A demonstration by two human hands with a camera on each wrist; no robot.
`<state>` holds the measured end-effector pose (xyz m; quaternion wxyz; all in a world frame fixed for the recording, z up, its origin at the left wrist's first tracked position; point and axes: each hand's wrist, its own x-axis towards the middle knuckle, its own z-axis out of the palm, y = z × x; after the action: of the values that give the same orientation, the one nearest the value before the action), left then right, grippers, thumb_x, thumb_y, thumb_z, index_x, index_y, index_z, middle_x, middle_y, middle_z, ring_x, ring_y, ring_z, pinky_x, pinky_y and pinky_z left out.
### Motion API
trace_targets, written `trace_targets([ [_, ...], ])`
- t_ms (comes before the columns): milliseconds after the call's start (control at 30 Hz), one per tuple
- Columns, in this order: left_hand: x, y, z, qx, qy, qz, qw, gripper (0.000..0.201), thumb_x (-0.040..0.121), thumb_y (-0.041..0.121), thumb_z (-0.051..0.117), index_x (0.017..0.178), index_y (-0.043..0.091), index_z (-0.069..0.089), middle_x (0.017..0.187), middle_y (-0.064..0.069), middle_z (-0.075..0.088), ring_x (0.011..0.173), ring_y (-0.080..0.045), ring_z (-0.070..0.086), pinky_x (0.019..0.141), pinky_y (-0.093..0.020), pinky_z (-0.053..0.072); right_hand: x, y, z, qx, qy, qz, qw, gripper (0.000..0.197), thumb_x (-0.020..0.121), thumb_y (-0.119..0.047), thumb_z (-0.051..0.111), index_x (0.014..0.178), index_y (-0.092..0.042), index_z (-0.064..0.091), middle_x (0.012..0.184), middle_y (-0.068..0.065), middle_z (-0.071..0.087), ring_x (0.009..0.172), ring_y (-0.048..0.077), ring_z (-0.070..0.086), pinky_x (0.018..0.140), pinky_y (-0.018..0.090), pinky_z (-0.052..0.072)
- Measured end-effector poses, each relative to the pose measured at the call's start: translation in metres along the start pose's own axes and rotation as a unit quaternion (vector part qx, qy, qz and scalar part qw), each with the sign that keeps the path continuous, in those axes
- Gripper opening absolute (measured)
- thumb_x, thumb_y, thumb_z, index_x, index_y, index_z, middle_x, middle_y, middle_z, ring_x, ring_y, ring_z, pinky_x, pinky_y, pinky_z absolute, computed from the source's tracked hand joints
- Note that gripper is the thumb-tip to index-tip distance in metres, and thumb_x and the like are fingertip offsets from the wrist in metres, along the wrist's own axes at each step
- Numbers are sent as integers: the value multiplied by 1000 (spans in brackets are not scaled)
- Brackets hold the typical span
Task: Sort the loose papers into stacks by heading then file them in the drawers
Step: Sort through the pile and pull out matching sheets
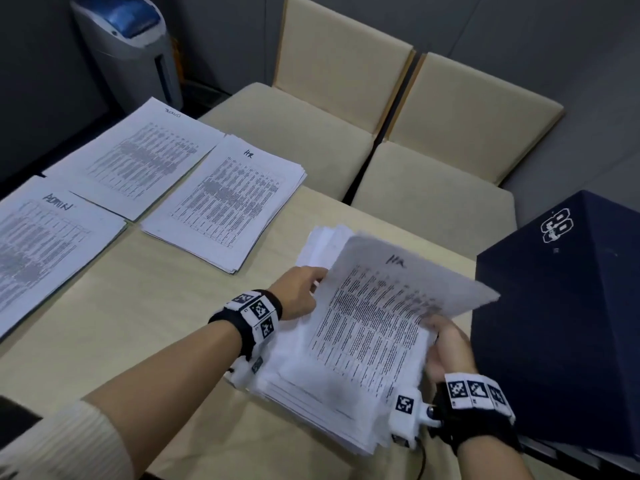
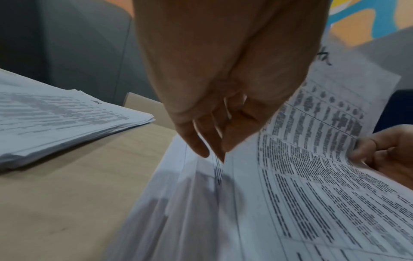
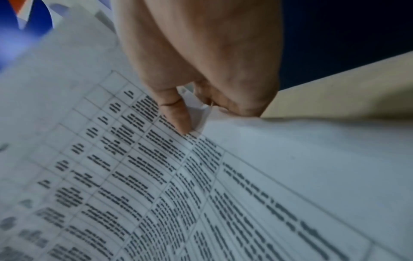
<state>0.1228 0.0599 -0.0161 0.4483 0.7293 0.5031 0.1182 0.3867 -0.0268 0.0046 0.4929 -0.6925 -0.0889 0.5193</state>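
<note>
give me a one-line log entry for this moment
phase: sorting | right hand: pinches HR sheet, lifted off loose pile | left hand: under sheet | HR stack: on table

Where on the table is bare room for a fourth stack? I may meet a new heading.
Bare table lies between the HR stack, the ADMIN stack and the unsorted pile, along the left forearm. A narrower strip runs beyond the pile toward the chairs. The far left is crowded with three stacks; the dark box blocks the right.
</note>
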Motion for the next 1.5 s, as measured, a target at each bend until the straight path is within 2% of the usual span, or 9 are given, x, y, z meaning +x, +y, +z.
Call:
trace_targets([
  [233,2,32,-21,-262,119,-16,957,46,80,34,74,117,11,59,111,-5,70,100,-23,68,92,-49,54,-37,-52,57,17,-121,-151,981,24,95,3,50,110,-9,65,99,6,76,80,15,74,62,25,58],
  [467,-9,62,-37,-377,241,27,894,34,87,32,72,115,16,62,106,1,72,95,-17,70,85,-38,59,-65,-50,83,24,-22,-356,934,17,97,-11,58,100,-26,62,98,-9,67,94,9,62,84,23,50],
  [567,-16,35,-27,-299,209,-65,929,49,81,53,71,112,18,55,102,-3,69,92,-24,69,83,-49,58,-58,-18,84,-84,-1,-289,954,24,99,-27,59,122,-20,56,118,-9,58,109,9,52,94,28,40],
  [667,-24,2,-21,-273,179,-106,939,46,84,52,67,109,14,60,100,-5,69,90,-26,69,83,-52,57,-50,-1,92,-213,25,-295,931,33,89,-47,56,84,-15,53,84,2,55,89,19,50,69,30,38],
  [800,-37,-23,-44,-298,195,-86,930,26,99,36,56,106,14,66,96,1,72,82,-15,69,73,-28,58,-46,-10,123,-198,-2,-362,911,25,98,-25,59,114,-6,65,101,4,67,94,17,61,82,24,44],
  [867,-38,-38,-71,-299,237,-90,920,24,100,34,54,105,14,65,97,-1,72,78,-12,68,63,-17,54,-45,-15,144,-180,-22,-353,918,23,98,-27,59,108,-7,63,93,4,67,83,14,60,74,20,47],
  [1100,-16,-130,-197,-92,265,-209,937,29,102,31,49,102,5,63,86,-7,59,80,-25,59,68,-32,44,-8,30,130,-272,32,-183,944,18,93,-26,66,106,-14,62,102,8,68,97,28,66,93,49,52],
  [1367,24,-187,-245,148,176,-274,934,39,104,31,38,91,4,63,80,-9,63,54,-18,50,45,-23,34,-17,67,96,-373,161,-104,908,11,88,-14,69,98,-15,64,100,12,66,93,26,56,95,40,43],
  [1500,22,-179,-229,280,208,-304,887,42,100,41,47,121,4,54,115,-11,56,99,-25,56,79,-36,49,-25,71,79,-381,214,-94,895,12,85,-11,71,96,-16,67,106,13,70,91,23,56,100,41,43],
])
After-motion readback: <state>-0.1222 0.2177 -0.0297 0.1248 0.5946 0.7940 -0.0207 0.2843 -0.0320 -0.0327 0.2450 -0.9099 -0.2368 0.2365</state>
